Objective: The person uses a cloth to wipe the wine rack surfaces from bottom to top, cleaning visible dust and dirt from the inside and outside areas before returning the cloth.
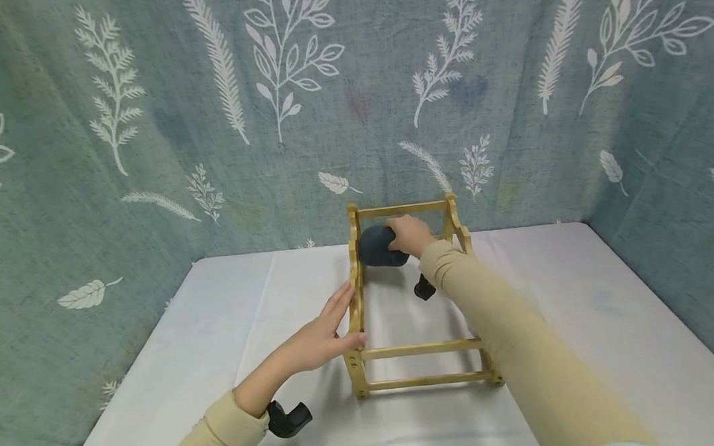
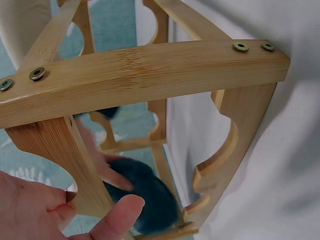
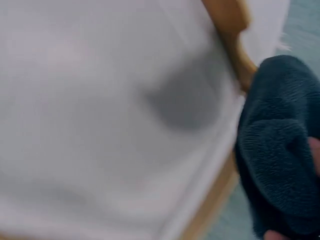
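A dark blue terry towel (image 1: 378, 247), folded into a thick bundle, is at the far end of a wooden rack (image 1: 424, 349) with scalloped sides. My right hand (image 1: 410, 235) grips the towel from its right side, between the rack's two sides. In the right wrist view the bundled towel (image 3: 280, 145) shows at the right edge, with only fingertips visible on it. My left hand (image 1: 317, 339) rests against the rack's left side, fingers extended and thumb spread toward the near corner. The left wrist view shows that thumb (image 2: 125, 215) beside a notched wooden post (image 2: 82, 165).
The rack stands on a white-covered table (image 1: 253, 323). Behind it hangs a grey-green curtain (image 1: 375, 114) with white leaf prints, which also borders the table left and right. A black wrist camera (image 1: 290, 419) is by the left sleeve, another (image 1: 424, 287) under the right forearm.
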`<state>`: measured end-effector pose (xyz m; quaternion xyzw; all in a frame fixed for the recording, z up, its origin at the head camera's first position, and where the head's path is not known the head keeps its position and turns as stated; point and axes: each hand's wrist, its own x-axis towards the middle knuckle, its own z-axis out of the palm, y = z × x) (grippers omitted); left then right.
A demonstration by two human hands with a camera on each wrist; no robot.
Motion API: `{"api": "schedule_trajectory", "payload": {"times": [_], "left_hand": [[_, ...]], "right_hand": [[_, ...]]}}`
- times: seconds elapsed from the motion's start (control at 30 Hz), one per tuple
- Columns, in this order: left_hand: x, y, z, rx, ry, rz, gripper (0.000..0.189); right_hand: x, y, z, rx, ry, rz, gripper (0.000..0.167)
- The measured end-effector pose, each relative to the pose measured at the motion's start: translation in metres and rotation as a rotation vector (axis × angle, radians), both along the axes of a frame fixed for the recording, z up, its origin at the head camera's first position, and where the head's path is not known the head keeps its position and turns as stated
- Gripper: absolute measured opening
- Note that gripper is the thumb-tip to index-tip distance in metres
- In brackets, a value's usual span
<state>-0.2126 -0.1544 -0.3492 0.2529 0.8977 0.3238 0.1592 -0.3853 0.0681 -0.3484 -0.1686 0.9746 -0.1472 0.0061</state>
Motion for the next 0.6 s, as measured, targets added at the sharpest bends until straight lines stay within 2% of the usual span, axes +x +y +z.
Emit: {"api": "schedule_trajectory", "payload": {"times": [0.13, 0.27, 0.47, 0.6], "left_hand": [[0.001, 0.002, 0.0, -0.017, 0.005, 0.009, 0.085], [0.001, 0.004, -0.002, -0.03, 0.023, 0.004, 0.085], [0.003, 0.004, -0.001, -0.035, 0.018, 0.011, 0.084], [0.003, 0.001, 0.0, -0.047, 0.027, 0.022, 0.084]], "right_hand": [[-0.003, -0.011, -0.026, -0.088, -0.052, -0.004, 0.051], [-0.003, -0.012, -0.042, -0.152, -0.079, -0.049, 0.051], [-0.01, -0.003, -0.046, -0.216, -0.084, -0.082, 0.05], [-0.017, 0.006, -0.046, -0.212, -0.091, -0.115, 0.05]]}}
